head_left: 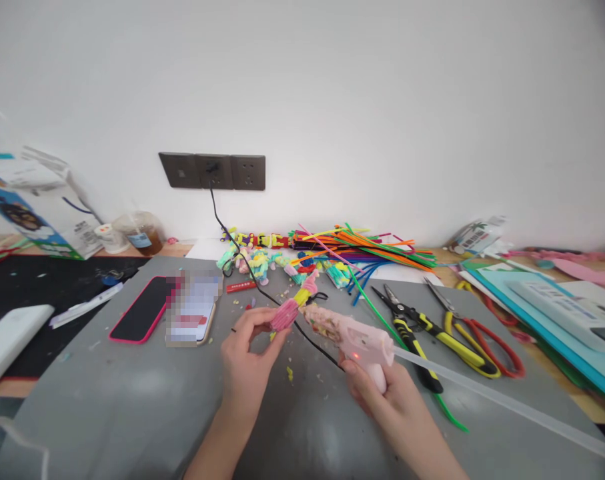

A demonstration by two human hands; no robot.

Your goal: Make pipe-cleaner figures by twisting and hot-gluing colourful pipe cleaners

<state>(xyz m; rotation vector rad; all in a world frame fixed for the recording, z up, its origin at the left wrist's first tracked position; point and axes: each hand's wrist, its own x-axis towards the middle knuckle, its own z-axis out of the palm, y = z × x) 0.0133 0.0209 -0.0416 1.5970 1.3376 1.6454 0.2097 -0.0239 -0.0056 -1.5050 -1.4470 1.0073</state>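
Between the thumb and fingers of my left hand (252,347) is a small pink and yellow pipe-cleaner figure (285,315), tilted up to the right. My right hand (377,393) is wrapped round the handle of a pale pink glue gun (365,343), whose red light is lit. The gun's nozzle points left, close to the figure's yellow part; whether they touch is hard to tell. A long translucent glue stick (482,392) sticks out of the gun's back end towards the lower right.
Two phones (145,310) lie at the left. Pliers (412,340) and scissors (487,340) rest at the right. Behind the hands are colourful pipe cleaners (382,248) and fuzzy pieces (255,262). A black cord (252,270) runs from the wall socket (213,171) across the grey mat (157,400).
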